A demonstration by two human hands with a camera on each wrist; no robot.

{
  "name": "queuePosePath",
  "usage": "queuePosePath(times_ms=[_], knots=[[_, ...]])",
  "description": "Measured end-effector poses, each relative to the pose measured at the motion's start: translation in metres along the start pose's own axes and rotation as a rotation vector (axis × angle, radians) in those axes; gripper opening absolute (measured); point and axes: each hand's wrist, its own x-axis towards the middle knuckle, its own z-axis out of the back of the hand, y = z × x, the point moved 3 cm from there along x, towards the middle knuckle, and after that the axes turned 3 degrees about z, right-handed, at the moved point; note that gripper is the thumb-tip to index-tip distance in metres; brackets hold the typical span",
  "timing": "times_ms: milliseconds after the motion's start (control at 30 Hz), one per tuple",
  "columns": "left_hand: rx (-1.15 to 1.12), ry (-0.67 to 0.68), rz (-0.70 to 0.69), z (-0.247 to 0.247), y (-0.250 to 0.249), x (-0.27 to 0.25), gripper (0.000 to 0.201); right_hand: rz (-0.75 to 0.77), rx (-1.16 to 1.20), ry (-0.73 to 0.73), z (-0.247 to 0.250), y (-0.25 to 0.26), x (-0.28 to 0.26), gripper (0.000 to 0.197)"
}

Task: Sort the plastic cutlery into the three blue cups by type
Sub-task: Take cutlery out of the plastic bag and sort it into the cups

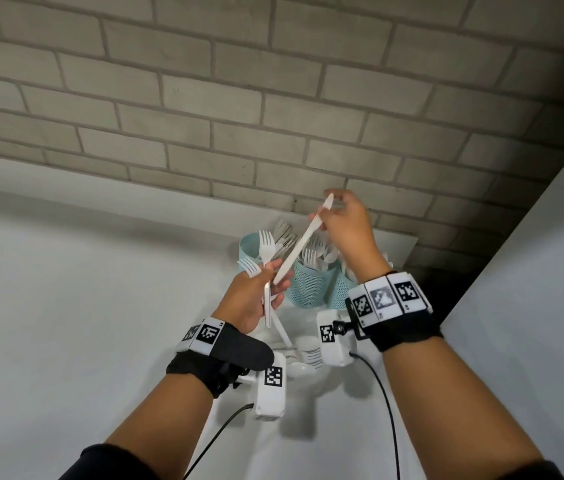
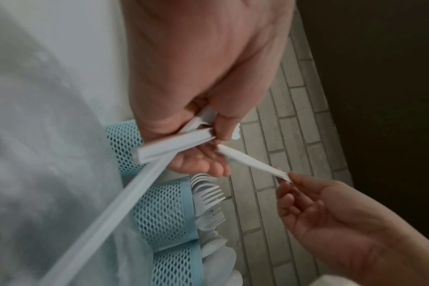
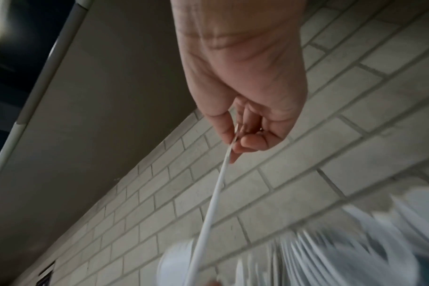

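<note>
My left hand (image 1: 271,287) grips the handles of two white plastic forks (image 1: 266,249), tines up; the handles (image 2: 172,147) cross in its curled fingers (image 2: 203,164). My right hand (image 1: 332,209) pinches the top end of a white plastic knife (image 1: 303,239), held slanted above the cups. The knife's lower end reaches the left fingers; I cannot tell whether they hold it. The same pinch shows in both wrist views: right hand (image 2: 289,181) on knife (image 2: 252,164), right hand (image 3: 235,139) on knife (image 3: 213,203). Three blue mesh cups (image 1: 308,287) stand below, with forks (image 2: 208,195) in one.
Loose white cutlery (image 1: 304,351) lies on the white table (image 1: 65,306) between my wrists. A grey brick wall (image 1: 273,98) rises right behind the cups, and a white panel (image 1: 533,271) closes the right side. Camera cables trail from both wrists.
</note>
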Motion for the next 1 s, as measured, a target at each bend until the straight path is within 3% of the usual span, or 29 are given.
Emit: queuePosePath(times_ms=[167,300,400,533,700,867,933,1000], knots=[[-0.033,-0.056,-0.001,0.009,0.003,0.004,0.024,0.189,0.047,-0.267,0.011,0.028,0.022,0.013],[-0.089,-0.055,0.001,0.012,0.006,0.009,0.029,0.286,-0.106,-0.31,-0.003,0.028,0.023,0.01],[-0.122,-0.052,0.04,0.012,0.005,0.01,0.025,0.36,-0.277,-0.261,-0.021,0.016,0.018,0.017],[-0.235,-0.003,0.101,0.017,0.002,0.009,0.017,0.322,-0.39,-0.144,-0.042,-0.01,0.016,0.021],[-0.295,-0.012,0.101,0.029,0.002,0.01,0.023,0.311,-0.534,0.035,-0.062,-0.032,0.018,0.027],[-0.263,0.029,0.121,0.027,0.003,0.009,0.03,0.278,-0.826,0.289,-0.074,-0.048,0.009,0.03],[-0.247,0.063,0.128,0.026,0.003,0.008,0.041,0.3,-0.842,0.298,-0.071,-0.044,0.006,0.031],[-0.25,0.099,0.126,0.025,0.002,0.007,0.057,0.348,-0.753,0.178,-0.064,-0.033,0.002,0.031]])
